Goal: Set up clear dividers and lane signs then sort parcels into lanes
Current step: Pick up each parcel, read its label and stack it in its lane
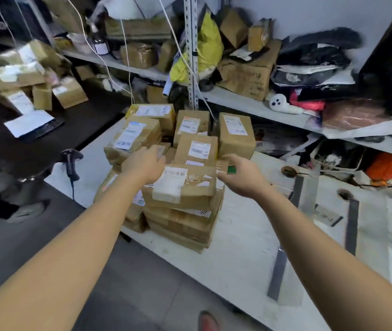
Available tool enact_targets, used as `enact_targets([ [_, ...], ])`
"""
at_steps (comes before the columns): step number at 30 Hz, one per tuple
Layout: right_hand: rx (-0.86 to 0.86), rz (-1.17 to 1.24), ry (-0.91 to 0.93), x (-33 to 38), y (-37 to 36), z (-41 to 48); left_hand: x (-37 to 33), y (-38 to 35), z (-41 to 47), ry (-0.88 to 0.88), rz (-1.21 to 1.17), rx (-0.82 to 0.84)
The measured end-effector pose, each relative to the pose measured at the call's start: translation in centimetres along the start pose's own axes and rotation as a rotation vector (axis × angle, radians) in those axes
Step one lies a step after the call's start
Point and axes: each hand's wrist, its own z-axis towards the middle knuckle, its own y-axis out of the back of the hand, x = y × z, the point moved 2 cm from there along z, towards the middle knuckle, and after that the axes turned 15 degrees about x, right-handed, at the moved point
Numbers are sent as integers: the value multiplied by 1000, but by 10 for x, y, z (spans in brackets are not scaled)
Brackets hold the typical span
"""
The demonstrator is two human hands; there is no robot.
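A stack of brown cardboard parcels (pixel 180 218) with white labels stands on the left end of the white table (pixel 235 263). My left hand (pixel 144 161) is at the far left corner of the top parcel (pixel 185 185), its fingers bent down behind the edge. At that parcel's right edge is my right hand (pixel 240 174), fingers pointing at the box and thumb above. More parcels (pixel 235 134) stand behind. Clear dividers (pixel 278 273) with grey bases lie across the table to the right, and a small lane sign (pixel 326 216) lies between them.
A barcode scanner (pixel 70 163) stands at the table's left corner. A metal shelf (pixel 249 103) behind is packed with bags and boxes. A black table (pixel 32 144) on the left holds more parcels (pixel 42 91). Cables cross the table's right end.
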Motion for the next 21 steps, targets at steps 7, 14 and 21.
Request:
enact_targets([
  [7, 81, 155, -23, 10, -36, 30, 57, -22, 9, -50, -469, 203],
  [14, -27, 301, -159, 15, -58, 23, 75, -34, 11, -214, -610, 401],
  [21, -159, 410, -346, 25, -78, 4, 77, -41, 16, -326, -704, 438],
])
